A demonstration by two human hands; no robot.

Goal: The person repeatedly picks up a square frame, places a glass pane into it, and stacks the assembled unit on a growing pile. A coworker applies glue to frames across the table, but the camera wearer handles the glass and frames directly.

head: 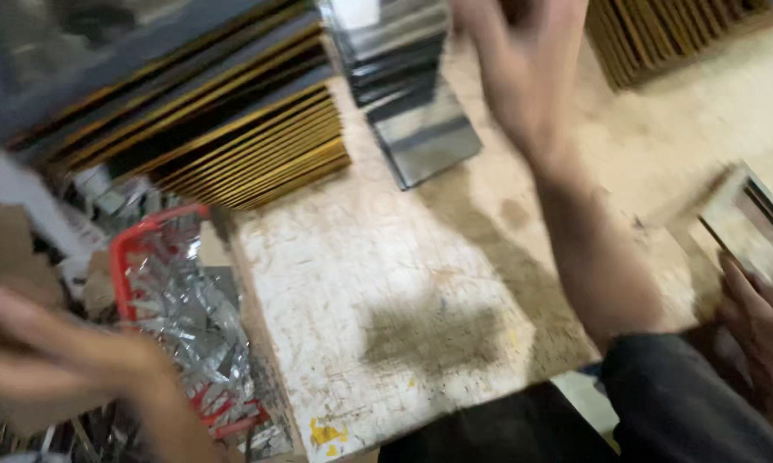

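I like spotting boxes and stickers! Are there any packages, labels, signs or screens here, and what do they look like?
Crinkly wrapping: shiny silver, crumpled in the red basket, lower left.
Cardboard: flat brown pieces, far left edge.
No labels, signs or screens show.

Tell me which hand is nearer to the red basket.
Left. The left hand is just beside the red basket, at its left edge; the right hand is far off at the top, by the shiny panes.
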